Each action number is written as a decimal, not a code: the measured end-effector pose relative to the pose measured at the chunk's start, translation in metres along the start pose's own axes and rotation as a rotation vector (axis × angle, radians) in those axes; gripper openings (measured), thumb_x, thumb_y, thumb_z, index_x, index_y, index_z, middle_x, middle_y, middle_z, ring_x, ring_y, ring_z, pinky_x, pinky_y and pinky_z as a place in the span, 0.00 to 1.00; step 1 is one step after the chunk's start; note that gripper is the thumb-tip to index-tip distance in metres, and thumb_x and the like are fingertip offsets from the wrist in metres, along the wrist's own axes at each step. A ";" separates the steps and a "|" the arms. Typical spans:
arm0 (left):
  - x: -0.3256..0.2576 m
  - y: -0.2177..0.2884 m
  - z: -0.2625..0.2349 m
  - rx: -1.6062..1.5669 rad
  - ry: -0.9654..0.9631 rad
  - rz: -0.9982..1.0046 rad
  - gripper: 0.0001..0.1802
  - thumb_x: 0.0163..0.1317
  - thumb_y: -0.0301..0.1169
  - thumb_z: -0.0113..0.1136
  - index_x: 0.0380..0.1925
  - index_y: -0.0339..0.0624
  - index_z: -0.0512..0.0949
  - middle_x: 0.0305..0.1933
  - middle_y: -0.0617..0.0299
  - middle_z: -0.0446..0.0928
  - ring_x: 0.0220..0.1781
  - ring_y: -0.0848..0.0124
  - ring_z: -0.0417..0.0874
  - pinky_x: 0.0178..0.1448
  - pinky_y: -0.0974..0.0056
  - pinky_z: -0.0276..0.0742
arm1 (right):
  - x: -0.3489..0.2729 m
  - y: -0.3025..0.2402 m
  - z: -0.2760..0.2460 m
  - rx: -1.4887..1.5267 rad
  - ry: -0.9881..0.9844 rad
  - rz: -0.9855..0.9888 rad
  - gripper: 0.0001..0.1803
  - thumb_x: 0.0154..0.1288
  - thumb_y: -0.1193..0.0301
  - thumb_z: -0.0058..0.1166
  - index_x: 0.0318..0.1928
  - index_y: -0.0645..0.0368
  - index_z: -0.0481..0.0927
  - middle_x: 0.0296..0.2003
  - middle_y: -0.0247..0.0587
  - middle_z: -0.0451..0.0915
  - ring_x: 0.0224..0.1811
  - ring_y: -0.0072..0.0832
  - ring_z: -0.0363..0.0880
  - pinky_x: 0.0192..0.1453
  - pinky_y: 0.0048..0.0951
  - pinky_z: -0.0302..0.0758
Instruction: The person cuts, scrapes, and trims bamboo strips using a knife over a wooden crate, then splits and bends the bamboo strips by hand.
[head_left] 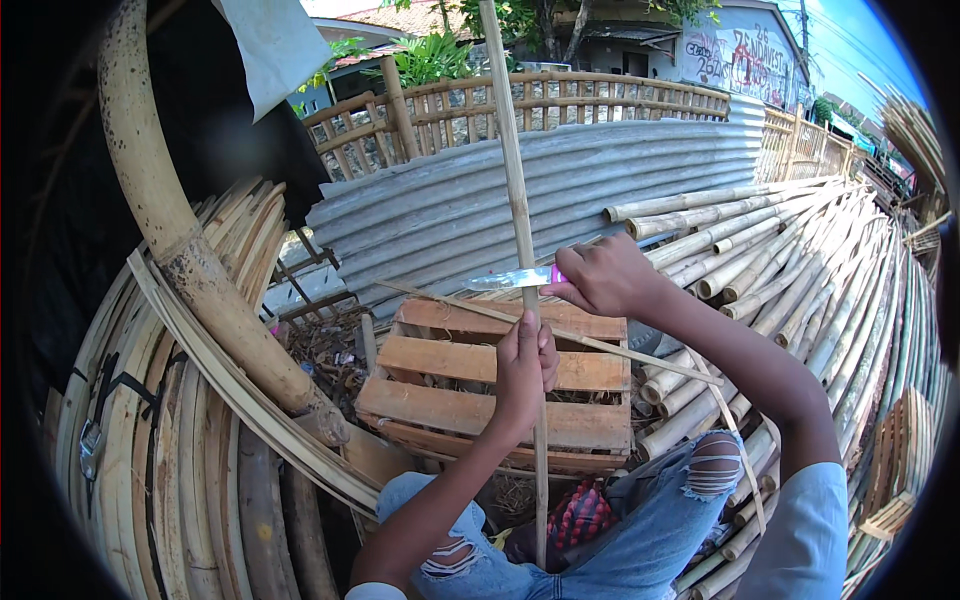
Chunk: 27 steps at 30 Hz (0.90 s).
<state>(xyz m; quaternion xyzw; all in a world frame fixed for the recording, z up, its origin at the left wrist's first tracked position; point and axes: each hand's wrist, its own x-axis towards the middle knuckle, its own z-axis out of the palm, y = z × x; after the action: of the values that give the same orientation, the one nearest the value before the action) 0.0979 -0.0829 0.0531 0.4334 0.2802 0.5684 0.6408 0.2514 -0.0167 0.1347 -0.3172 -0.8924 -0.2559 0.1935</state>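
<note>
A long bamboo strip [512, 150] stands nearly upright in front of me, its lower end between my legs and its top running past the upper edge of the view. My left hand [526, 352] is wrapped round the strip at about its middle. Just above, my right hand [607, 275] grips the pink handle of a knife [505, 280]. The blade points left and lies across the strip, a little above my left fist. Behind my hands sits a slatted wooden crate [440, 356], with a thin bamboo stick [610, 348] lying slantwise over it.
Split bamboo slats [165, 470] are stacked at the left, beside a thick bamboo post [160, 200]. Many bamboo poles [790, 270] lie piled on the right. Corrugated metal sheeting [420, 220] stands behind the crate. Red checked cloth [580, 515] lies between my legs.
</note>
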 end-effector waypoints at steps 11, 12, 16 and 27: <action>0.024 -0.037 0.001 0.490 0.259 0.215 0.22 0.72 0.46 0.36 0.25 0.41 0.63 0.15 0.69 0.56 0.15 0.78 0.58 0.20 0.68 0.56 | 0.020 0.043 0.014 -0.046 -0.107 0.012 0.30 0.67 0.46 0.38 0.21 0.58 0.73 0.08 0.42 0.68 0.12 0.43 0.71 0.16 0.39 0.67; 0.024 -0.039 0.003 0.618 0.278 0.261 0.21 0.72 0.44 0.37 0.26 0.38 0.65 0.15 0.65 0.59 0.16 0.74 0.62 0.22 0.65 0.60 | 0.024 0.051 0.015 -0.028 -0.069 0.067 0.30 0.67 0.46 0.39 0.21 0.59 0.72 0.08 0.43 0.68 0.11 0.43 0.71 0.16 0.40 0.67; 0.024 -0.036 -0.007 0.805 0.347 0.253 0.18 0.72 0.39 0.37 0.30 0.34 0.66 0.17 0.52 0.66 0.19 0.59 0.70 0.27 0.56 0.64 | 0.014 0.019 0.035 -0.074 -0.077 -0.084 0.29 0.65 0.45 0.41 0.21 0.58 0.72 0.07 0.42 0.67 0.10 0.42 0.71 0.15 0.37 0.66; 0.033 -0.043 -0.014 0.845 0.365 0.272 0.13 0.71 0.33 0.39 0.34 0.33 0.64 0.21 0.38 0.70 0.28 0.40 0.73 0.28 0.47 0.65 | 0.040 0.042 0.058 -0.049 -0.053 0.089 0.25 0.66 0.48 0.44 0.26 0.59 0.70 0.10 0.41 0.68 0.10 0.41 0.69 0.15 0.37 0.65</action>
<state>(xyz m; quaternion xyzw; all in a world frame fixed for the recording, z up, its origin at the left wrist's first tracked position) 0.1129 -0.0463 0.0134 0.5819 0.5353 0.5502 0.2685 0.2401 0.0635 0.1231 -0.3680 -0.8757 -0.2602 0.1731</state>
